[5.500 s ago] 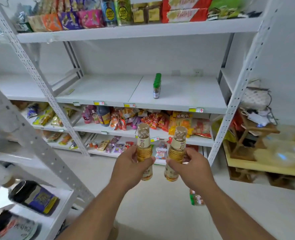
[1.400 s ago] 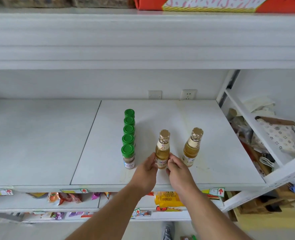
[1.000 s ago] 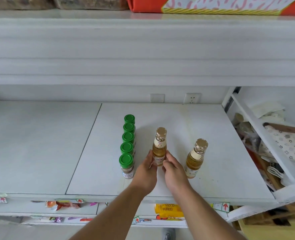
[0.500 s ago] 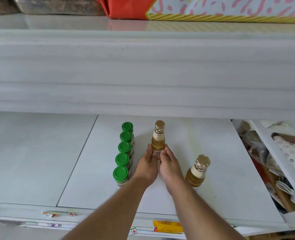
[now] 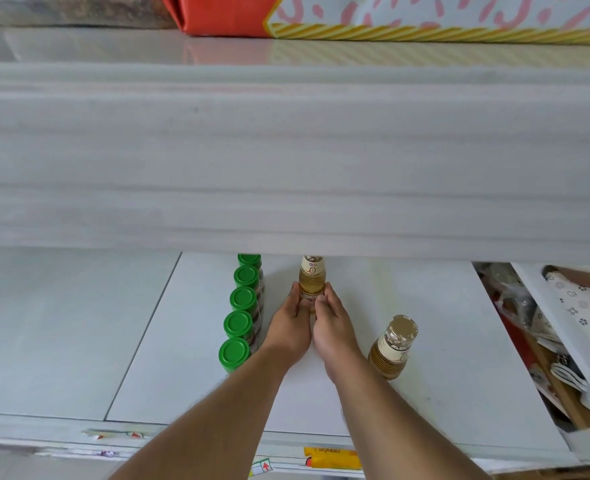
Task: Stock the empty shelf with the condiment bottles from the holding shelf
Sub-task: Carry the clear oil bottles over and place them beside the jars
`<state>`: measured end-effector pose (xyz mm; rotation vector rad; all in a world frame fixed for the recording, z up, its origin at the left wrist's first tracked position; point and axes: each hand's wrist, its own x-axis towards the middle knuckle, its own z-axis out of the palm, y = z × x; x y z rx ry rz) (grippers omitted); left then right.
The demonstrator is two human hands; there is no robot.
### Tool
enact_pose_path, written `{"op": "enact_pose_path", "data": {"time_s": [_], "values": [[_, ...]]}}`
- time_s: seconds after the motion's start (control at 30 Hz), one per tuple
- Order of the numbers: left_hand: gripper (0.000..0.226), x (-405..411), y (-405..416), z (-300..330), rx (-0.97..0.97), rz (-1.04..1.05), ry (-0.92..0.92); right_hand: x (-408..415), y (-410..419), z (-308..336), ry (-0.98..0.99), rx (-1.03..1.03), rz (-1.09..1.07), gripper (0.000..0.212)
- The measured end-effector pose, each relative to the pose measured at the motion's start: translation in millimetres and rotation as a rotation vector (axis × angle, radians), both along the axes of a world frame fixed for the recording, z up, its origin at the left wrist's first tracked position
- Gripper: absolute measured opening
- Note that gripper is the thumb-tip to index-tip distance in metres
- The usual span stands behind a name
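Only the head cam here, looking down into a white metal shelf [image 5: 425,341] from close in. Both hands are wrapped around one slim amber glass bottle with a cream label [image 5: 311,278], standing upright well back on the shelf board; its cap is hidden behind the front edge of the white shelf above [image 5: 286,161]. The left hand [image 5: 290,327] has its fingers curled onto the left side of the bottle, the right hand [image 5: 333,327] does the same from the right, and the two hands touch each other at the thumbs side. So both are holding the bottle low on its body, fingertips pressed to the glass.

Just left of the left hand is a straight row of five small jars with green round lids [image 5: 240,323], running front to back, the rearmost one half hidden by the upper shelf edge. The front jars sit right beside the left wrist.

To the right of the right forearm stands a second amber bottle with a gold foil cap [image 5: 394,348], upright, nearer the front, apart from the held one.

Up top there's an orange and patterned package [image 5: 321,15] on the upper shelf. Far right, a floral fabric bag [image 5: 584,306] and clutter beyond the shelf.
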<state>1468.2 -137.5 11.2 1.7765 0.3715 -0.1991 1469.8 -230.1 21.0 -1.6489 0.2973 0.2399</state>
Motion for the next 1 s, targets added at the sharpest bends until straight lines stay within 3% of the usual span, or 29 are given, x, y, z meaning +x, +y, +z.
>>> {"op": "enact_pose_path", "data": {"time_s": [0.7, 0.87, 1.0], "values": [[0.056, -2, -8, 15, -0.011, 0.019, -0.005, 2, 2, 6, 0.027, 0.009, -0.013, 0.05], [0.053, -35, -11, 14, -0.013, 0.009, 0.025, -40, -2, 16, 0.067, 0.014, -0.013, 0.052], [0.054, -80, -17, 12, 0.012, -0.08, 0.039, -104, -24, 10, 0.081, 0.143, -0.021, 0.045]]}}
